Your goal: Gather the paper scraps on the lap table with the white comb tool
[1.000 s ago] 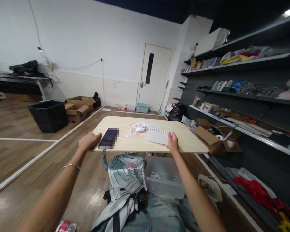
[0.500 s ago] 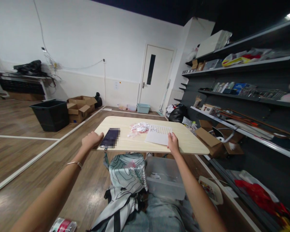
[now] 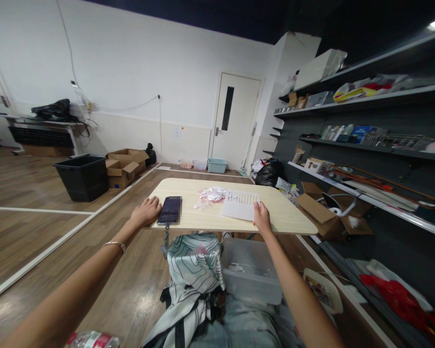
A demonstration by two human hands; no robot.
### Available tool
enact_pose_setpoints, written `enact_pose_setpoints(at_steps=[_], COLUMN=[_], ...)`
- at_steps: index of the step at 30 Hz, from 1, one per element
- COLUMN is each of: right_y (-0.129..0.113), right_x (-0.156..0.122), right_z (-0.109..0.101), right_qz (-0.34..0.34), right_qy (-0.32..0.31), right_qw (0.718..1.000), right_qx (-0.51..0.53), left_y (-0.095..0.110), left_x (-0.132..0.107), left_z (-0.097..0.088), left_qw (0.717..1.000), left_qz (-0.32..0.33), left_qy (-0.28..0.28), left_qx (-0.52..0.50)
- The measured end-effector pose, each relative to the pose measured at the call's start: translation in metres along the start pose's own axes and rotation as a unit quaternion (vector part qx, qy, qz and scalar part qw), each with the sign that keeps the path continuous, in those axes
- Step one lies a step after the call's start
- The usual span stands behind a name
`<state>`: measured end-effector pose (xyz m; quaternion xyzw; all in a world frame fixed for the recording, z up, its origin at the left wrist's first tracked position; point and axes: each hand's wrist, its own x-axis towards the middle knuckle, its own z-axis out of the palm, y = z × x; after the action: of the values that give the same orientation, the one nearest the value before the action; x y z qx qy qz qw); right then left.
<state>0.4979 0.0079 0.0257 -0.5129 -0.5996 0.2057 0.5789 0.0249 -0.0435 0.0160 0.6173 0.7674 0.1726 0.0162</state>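
Observation:
My right hand [image 3: 262,217] pinches the right edge of a white card [image 3: 237,211] that has a row of slots along its far side. The card lies low over the small pale table [image 3: 282,217], partly beside a heap of small white paper pieces [image 3: 214,194]. On the table's left edge rests my left hand [image 3: 147,211], palm down with its fingers laid out and nothing held. Close to those fingers is a dark phone [image 3: 170,210], its right side blurred out, with a strap hanging over the front edge. Clear plastic scraps [image 3: 202,204] lie near the heap.
Below the table are a patterned bag [image 3: 192,261] and a translucent plastic box [image 3: 252,268]. A black bin [image 3: 83,178] and cardboard boxes [image 3: 125,166] stand at left. Loaded shelves [image 3: 362,145] line the right, with an open carton [image 3: 322,212] before them. A bottle [image 3: 94,340] lies on the floor.
The view has shifted slightly, so the scene sits a little lower and further right. My left hand's fingers have flattened out on the table edge. My right hand still holds the card.

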Motion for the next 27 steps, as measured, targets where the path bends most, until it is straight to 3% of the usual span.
enact_pose_setpoints(at_steps=[3, 5, 8, 10, 14, 16, 19, 23, 27], right_y=[0.001, 0.002, 0.003, 0.004, 0.005, 0.005, 0.006, 0.008, 0.007], right_x=[0.000, 0.000, 0.000, 0.000, 0.000, 0.000, 0.000, 0.000, 0.000], right_z=[0.000, 0.001, 0.002, 0.002, 0.003, 0.003, 0.003, 0.003, 0.004], right_qz=[0.009, 0.011, 0.011, 0.008, 0.016, 0.007, 0.008, 0.001, 0.014], right_qy=[-0.007, -0.010, -0.009, -0.006, -0.006, -0.003, -0.005, 0.001, -0.004], right_qw=[1.000, 1.000, 1.000, 1.000, 1.000, 1.000, 1.000, 1.000, 1.000], right_qx=[0.001, 0.000, -0.002, 0.000, -0.001, 0.000, -0.009, -0.019, -0.006], left_y=[-0.002, -0.004, 0.002, 0.019, 0.086, 0.121, 0.153, 0.158, 0.149], left_x=[0.001, -0.001, -0.011, -0.023, -0.048, -0.052, -0.047, -0.037, -0.032], left_z=[-0.002, -0.005, -0.012, -0.012, 0.008, 0.025, 0.046, 0.060, 0.060], left_qw=[0.999, 0.999, 0.986, 0.971, 0.946, 0.943, 0.968, 0.986, 0.982], left_qz=[0.034, 0.021, -0.028, -0.015, 0.161, 0.218, 0.203, 0.152, 0.162], left_qy=[0.006, 0.025, 0.112, 0.156, 0.126, 0.099, 0.055, 0.068, 0.096], left_qx=[-0.003, -0.034, -0.120, -0.182, -0.253, -0.233, -0.139, -0.027, 0.000])
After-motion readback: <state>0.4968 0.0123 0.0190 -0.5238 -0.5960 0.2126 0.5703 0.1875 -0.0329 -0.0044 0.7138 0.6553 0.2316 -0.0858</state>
